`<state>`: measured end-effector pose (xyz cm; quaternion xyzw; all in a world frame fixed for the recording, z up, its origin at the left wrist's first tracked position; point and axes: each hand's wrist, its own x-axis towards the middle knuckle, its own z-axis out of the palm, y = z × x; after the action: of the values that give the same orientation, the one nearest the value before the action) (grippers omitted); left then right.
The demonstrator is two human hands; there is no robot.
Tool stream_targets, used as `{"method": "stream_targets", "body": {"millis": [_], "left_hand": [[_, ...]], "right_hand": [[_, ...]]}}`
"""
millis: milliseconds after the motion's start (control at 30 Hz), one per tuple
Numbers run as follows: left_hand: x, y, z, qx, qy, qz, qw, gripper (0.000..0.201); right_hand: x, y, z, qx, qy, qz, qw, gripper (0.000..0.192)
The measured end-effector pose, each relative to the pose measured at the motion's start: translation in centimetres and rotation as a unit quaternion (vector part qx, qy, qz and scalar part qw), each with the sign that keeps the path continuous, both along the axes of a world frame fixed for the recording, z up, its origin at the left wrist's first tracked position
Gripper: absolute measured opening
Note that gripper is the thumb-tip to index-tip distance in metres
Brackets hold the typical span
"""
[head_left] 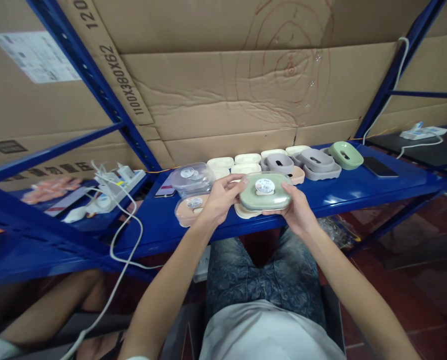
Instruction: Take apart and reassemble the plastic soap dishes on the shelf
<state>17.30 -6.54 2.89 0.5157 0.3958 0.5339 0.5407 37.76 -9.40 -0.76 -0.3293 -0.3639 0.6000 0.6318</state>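
Green box [265, 192] pinched by left hand [218, 200] and right hand [297, 212], both grips closed on its ends, level above the shelf's [358, 192] front edge, sticker up.

Green lidded box [265, 192] w/ round sticker is held betw. left hand [218, 200] & right hand [296, 210] above blue shelf [358, 192]. Pink box [188, 208] & clear container [191, 179] are seen just left; beige, grey, green trays are lined up behind.

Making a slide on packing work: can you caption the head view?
Both hands, left hand and right hand, hold a green lidded box over a blue shelf.
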Motion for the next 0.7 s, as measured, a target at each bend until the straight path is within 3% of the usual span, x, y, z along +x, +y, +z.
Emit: {"method": "stream_targets", "body": {"millis": [100, 200, 300, 367, 500, 567, 700], "left_hand": [[0.1, -0.1, -0.3, 0.016, 0.019, 0.011, 1.0, 0.068], [0.1, -0.1, -0.8, 0.039, 0.066, -0.018, 0.997, 0.068], [0.0, -0.5, -1.3, 0.137, 0.139, -0.004, 0.981, 0.054], [-0.4, -1.1, -1.6, 0.24, 0.226, 0.05, 0.943, 0.045], [-2.5, -2.4, -2.0, 0.386, 0.418, 0.122, 0.813, 0.036], [-4.4, -2.8, -2.2, 0.399, 0.481, 0.128, 0.77, 0.039], [-8.9, -3.1, -2.3, 0.388, 0.555, 0.122, 0.725, 0.045]], "right_hand": [[-0.1, 0.1, -0.1, 0.009, -0.01, -0.04, 0.999, 0.051], [0.4, 0.3, 0.1, 0.025, -0.03, -0.065, 0.997, 0.049], [2.2, 1.0, 0.4, 0.033, -0.057, -0.105, 0.992, 0.047], [4.0, 1.7, 0.7, 0.04, -0.085, -0.163, 0.982, 0.047], [8.1, 3.2, 0.8, 0.026, -0.152, -0.253, 0.955, 0.053], [9.7, 3.8, 0.6, 0.008, -0.178, -0.271, 0.946, 0.056], [11.5, 4.4, -0.3, -0.035, -0.256, -0.258, 0.931, 0.055]]}}
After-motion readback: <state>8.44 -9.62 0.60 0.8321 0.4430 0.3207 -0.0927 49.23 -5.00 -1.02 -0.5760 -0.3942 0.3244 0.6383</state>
